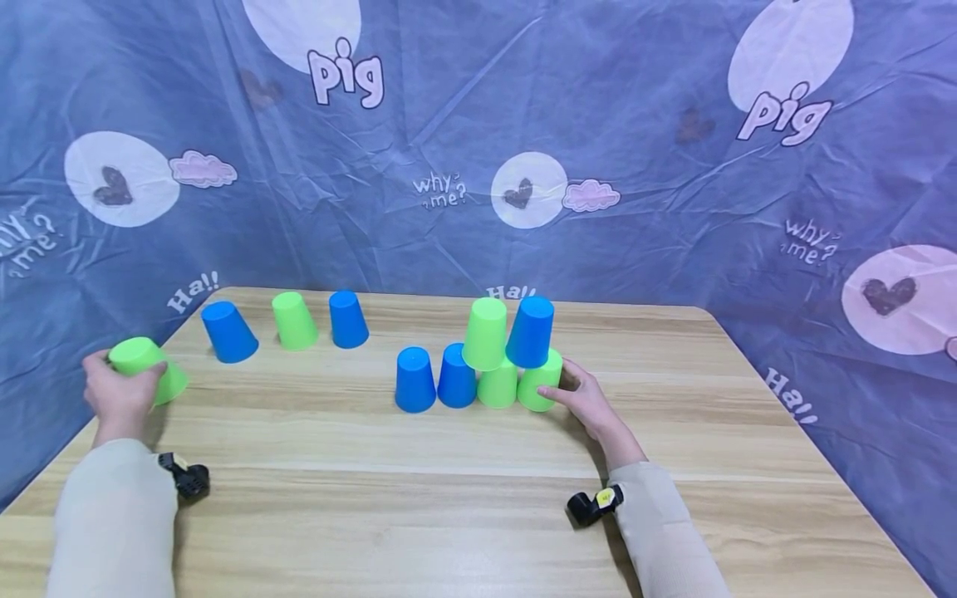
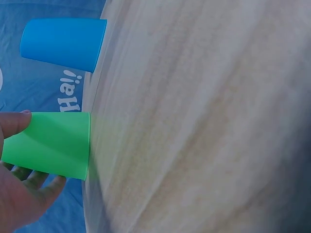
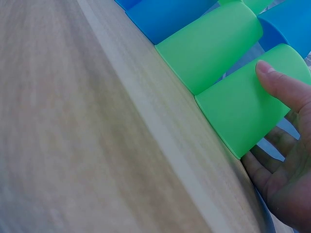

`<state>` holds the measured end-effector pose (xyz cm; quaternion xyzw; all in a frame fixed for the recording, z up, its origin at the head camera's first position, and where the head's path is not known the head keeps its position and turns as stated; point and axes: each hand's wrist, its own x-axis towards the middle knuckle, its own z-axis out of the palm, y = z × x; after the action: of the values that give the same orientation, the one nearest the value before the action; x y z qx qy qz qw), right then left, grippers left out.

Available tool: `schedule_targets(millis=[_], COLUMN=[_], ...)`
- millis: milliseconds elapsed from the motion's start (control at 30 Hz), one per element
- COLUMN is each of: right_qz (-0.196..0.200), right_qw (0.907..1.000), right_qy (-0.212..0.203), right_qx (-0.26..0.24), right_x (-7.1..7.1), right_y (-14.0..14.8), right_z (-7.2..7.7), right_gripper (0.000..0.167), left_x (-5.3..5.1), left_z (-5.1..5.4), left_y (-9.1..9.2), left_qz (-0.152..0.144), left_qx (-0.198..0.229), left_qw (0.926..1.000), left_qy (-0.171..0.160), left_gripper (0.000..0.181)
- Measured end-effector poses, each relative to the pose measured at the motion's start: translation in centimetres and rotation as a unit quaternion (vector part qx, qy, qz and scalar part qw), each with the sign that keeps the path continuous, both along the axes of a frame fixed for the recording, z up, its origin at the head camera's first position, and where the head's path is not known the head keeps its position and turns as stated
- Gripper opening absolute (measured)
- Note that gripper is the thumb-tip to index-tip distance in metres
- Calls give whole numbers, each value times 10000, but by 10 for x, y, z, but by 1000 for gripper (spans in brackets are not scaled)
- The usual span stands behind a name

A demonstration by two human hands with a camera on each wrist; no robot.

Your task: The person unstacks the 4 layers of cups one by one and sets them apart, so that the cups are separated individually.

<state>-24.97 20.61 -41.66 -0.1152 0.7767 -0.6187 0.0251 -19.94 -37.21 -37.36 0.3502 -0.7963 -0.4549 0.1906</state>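
Note:
At the table's left side my left hand (image 1: 120, 394) holds an upside-down green cup (image 1: 168, 384), its thumb on one side and fingers round the other. The left wrist view shows that green cup (image 2: 53, 145) with its rim at or just above the table. My right hand (image 1: 586, 403) grips the rightmost green cup (image 1: 537, 389) of a stack, thumb (image 3: 277, 85) on its near side, fingers partly hidden behind. Beside it in the bottom row stand another green cup (image 1: 497, 389) and two blue cups (image 1: 414, 382). On top rest a green cup (image 1: 485, 332) and a blue cup (image 1: 531, 332).
Back left, a blue cup (image 1: 230, 334), a green cup (image 1: 295, 322) and another blue cup (image 1: 349, 320) stand apart, mouths down. The wooden table (image 1: 419, 498) meets a blue printed cloth (image 1: 419, 108) behind and at both sides.

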Motion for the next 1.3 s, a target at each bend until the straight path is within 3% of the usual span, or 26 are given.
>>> schedule_targets(millis=[433,700,867,1033,1133,1300], right_qz=[32,10,10,14,16,26], right_qw=[10000,10000,10000,10000,10000,10000], right_qy=[-36,-18,-28,-23,-25,-40], right_qx=[-5,-43,-38,-14,-14,-51], right_x=[-1,0,0,-1,-1,-1], right_y=[2,1,0,0,0,0], right_z=[-1,-1,-1,-1,-1,-2], right_gripper=[64,64,65,63,63,65], left_x=[4,8,1,-11,-12,-2], left_z=[-6,-4,-13,-25,-20,5], left_y=[-2,-1,-14,-32,-31,-5], left_qz=[41,-31,2,-69,-206,-332], left_qx=[380,245,115,-59,-147,-327], left_qw=[9992,9995,9999,9995,9988,9973], left_qy=[123,174,127,301,417,574], left_gripper=[76,85,93,100,100,96])
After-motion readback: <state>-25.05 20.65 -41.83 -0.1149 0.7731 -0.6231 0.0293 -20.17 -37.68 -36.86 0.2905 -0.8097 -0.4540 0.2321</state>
